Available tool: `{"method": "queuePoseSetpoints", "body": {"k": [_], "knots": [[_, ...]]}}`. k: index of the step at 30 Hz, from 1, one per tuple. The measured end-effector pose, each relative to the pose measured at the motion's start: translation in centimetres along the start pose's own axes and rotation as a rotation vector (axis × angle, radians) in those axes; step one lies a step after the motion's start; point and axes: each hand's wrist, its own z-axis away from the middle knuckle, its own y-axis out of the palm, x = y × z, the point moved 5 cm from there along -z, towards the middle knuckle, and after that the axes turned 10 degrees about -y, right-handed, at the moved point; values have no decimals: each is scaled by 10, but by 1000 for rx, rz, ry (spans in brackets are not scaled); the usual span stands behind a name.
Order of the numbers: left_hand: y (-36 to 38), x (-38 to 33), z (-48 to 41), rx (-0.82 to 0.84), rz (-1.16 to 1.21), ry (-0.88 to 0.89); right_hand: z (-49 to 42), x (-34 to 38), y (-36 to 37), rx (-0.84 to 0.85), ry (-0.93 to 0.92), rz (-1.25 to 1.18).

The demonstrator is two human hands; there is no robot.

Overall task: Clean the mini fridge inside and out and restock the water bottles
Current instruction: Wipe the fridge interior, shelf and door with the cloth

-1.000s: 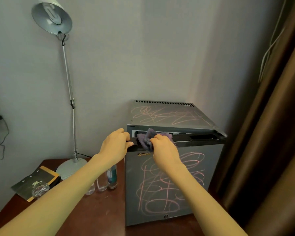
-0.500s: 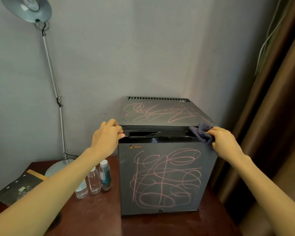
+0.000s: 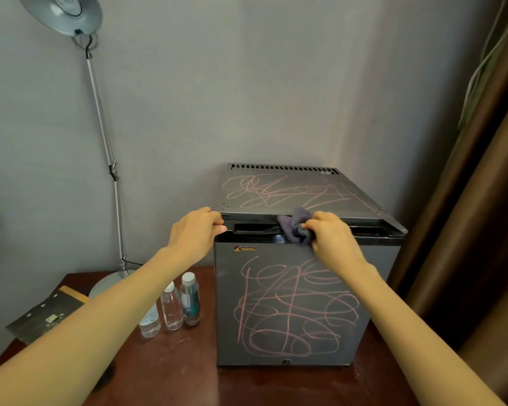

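Mini fridge (image 3: 364, 273) sits door-closed on the dark table (image 3: 173, 376), and both hands are at its top front edge. The left hand (image 3: 195, 232) curls over the left corner, bracing it. The right hand (image 3: 332, 235) pinches a bunched grey cloth (image 3: 295, 227) against the handle recess (image 3: 255, 227). Pink scribbles (image 3: 291, 312) cover the door and top (nothing looks wiped yet). Three water bottles (image 3: 170, 309) stand just beside the fridge, under the left forearm. A hard sideways rub could shift the fridge or tug the door open, and a dropped elbow could topple the bottles.
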Motion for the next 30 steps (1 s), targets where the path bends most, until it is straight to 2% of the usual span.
{"method": "queuePoseSetpoints", "body": {"k": [4,8,11,15,22,30], "knots": [[1,4,-6,68,79,-7,-24,55,15,27,-103,-57],[-1,11,-11,135,71,42,-43,105,26,79,-116,-33],[-5,13,-12,164,84,47,-49,112,27,122,-84,29],[-5,10,-14,168,47,60,-47,111,31,34,-81,-63],[-7,0,-9,113,-147,74,-43,83,23,82,-121,-22],[-5,-1,-4,97,-126,49,-6,-13,-12,80,-27,10]]}}
